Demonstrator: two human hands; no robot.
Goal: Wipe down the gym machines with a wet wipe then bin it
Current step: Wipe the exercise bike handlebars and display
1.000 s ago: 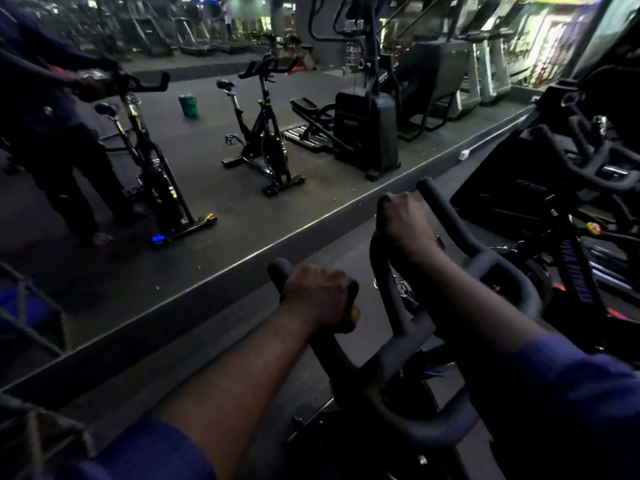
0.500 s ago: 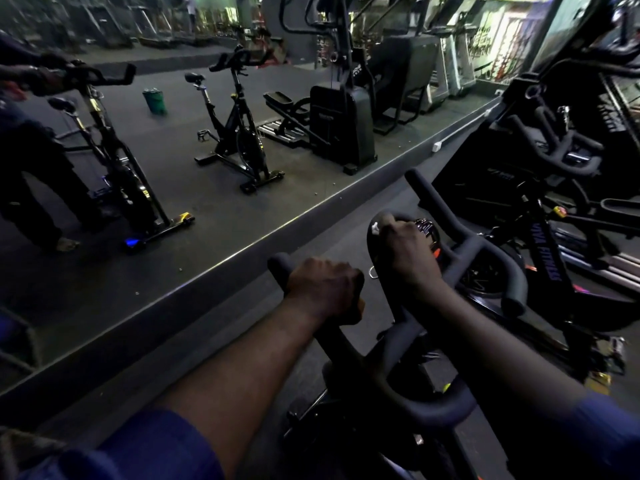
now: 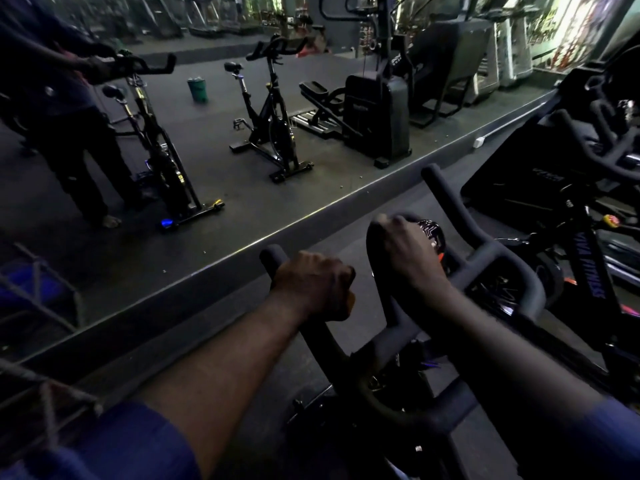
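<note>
Left hand [image 3: 311,285] grips a horn of the spin-bike handlebar [image 3: 502,261] at six o'clock; right hand [image 3: 408,251] clasps its centre loop at three. Wet wipe unseen — likely limp, light, best bunched in the palm.

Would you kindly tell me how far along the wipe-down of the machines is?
Done: nothing visibly finished. In hand: left hand and right hand hold this bike's handlebar; no wipe shows. Left: the neighbouring bike, then binning; a green bin shows in the mirror.

One head-worn wide-angle view looks forward and down, close over the handlebars [image 3: 493,259], facing a mirror wall [image 3: 214,140]
</note>
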